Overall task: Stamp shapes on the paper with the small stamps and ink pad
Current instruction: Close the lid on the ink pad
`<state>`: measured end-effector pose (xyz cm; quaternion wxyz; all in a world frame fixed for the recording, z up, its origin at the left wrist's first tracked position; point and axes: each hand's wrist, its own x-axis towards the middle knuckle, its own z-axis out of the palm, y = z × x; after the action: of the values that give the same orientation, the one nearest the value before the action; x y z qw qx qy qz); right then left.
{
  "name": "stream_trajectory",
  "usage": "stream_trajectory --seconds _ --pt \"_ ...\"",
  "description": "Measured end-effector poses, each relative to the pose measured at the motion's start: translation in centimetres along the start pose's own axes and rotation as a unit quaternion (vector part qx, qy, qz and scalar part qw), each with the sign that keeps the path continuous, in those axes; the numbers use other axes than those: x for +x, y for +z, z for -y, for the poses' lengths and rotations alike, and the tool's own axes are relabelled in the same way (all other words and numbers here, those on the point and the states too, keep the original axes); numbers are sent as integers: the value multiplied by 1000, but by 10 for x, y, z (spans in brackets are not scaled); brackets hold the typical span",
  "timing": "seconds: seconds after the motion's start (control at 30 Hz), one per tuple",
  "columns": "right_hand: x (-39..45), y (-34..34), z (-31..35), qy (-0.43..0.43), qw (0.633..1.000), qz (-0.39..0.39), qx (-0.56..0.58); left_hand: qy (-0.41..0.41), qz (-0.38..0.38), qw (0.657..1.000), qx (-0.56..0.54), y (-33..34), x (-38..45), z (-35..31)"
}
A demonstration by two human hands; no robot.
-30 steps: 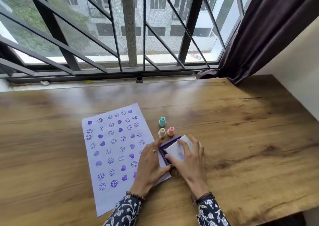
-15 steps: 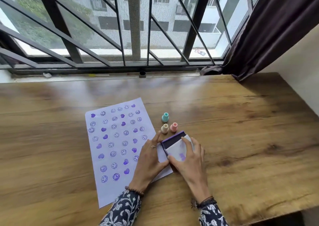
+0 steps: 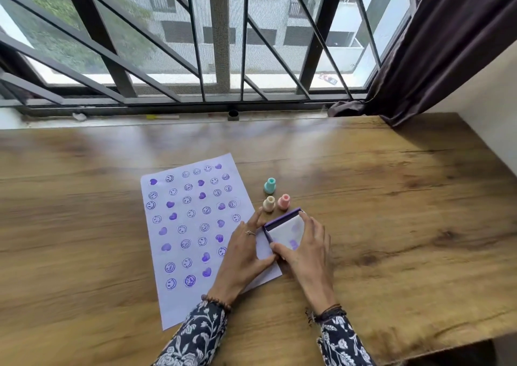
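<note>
Wooden counter [image 3: 391, 225] beneath a barred window: ink pad [image 3: 282, 217] at the paper's [image 3: 179, 295] 3 o'clock edge, left hand [image 3: 243, 251] bracing it with straight fingers, right hand [image 3: 306, 251] gripping the lid [image 3: 289, 232], best pressed squarely, avoiding the stamps [image 3: 283, 201] just beside at 12 o'clock; room lies toward 3 o'clock.

The white paper [image 3: 179, 304] is lying flat at centre-left of the frame, showing rows of purple smileys and hearts. Just right of it a teal stamp [image 3: 270, 185], a cream stamp [image 3: 269, 204] and a pink stamp [image 3: 283, 201] are standing upright. Below them the purple ink pad [image 3: 282, 218] is sitting at the paper's right edge, with its white lid [image 3: 284, 232] covering most of it.
</note>
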<state>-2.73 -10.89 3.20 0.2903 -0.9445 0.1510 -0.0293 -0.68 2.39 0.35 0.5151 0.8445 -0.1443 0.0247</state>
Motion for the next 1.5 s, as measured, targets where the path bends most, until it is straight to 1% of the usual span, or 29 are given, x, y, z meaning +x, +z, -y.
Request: stream_trajectory --seconds 0.1,0.27,0.33,0.37,0.43,0.57,0.63,0.7,0.77,0.83,0.93,1.03,1.1,1.13,1.2,1.27,1.33,1.37,1.43,1.5 --pt "1 2 4 1 999 -15 -30 -5 -4 1000 -6 0 1 -2" --pt "2 3 4 12 999 -24 -47 -23 0 1000 -16 -1 0 -4" --pt "4 5 4 19 998 -33 -49 -13 2 1000 -12 -1 1 -5" --pt "5 7 5 20 997 -37 -58 -6 7 1000 -14 -2 1 -7" --pt "7 9 6 24 995 -41 -89 -17 15 999 -27 -2 3 -9" --pt "7 11 2 38 993 -42 -99 -29 -12 999 -8 -2 2 -13" --pt "6 12 -3 44 997 -34 -56 -43 -12 999 14 0 1 -10" --pt "7 10 -11 54 998 -29 21 -50 -26 996 68 0 -1 -9" --pt "7 6 -19 60 993 -33 99 -47 -15 990 128 -1 -2 -9" --pt "5 3 -29 61 983 -50 164 -43 -4 985 165 0 -2 -9" --pt "3 -3 -36 71 971 -76 216 -44 7 984 175 2 0 -10" --pt "11 -6 -36 87 962 -81 247 -46 17 984 169 2 5 -10" --pt "13 -7 -34 88 964 -91 235 -40 33 984 169 -2 7 -10" --pt "11 -6 -33 76 969 -109 208 -36 38 983 176 -5 6 -10" --pt "3 -5 -28 13 979 -155 128 -34 19 984 174 -15 1 -7" --pt "-9 0 -20 -73 982 -162 70 -40 -24 982 184 -30 -9 1" --pt "-24 9 -13 -147 981 -121 31 -69 -59 973 214 -45 -23 11" --pt "-31 14 -10 -169 981 -94 17 -92 -71 966 230 -52 -29 16" --pt "-39 23 -5 -180 982 -47 -14 -141 -75 955 252 -63 -38 23" --pt "-43 29 -1 -152 988 -5 -26 -168 -63 953 244 -70 -42 27"
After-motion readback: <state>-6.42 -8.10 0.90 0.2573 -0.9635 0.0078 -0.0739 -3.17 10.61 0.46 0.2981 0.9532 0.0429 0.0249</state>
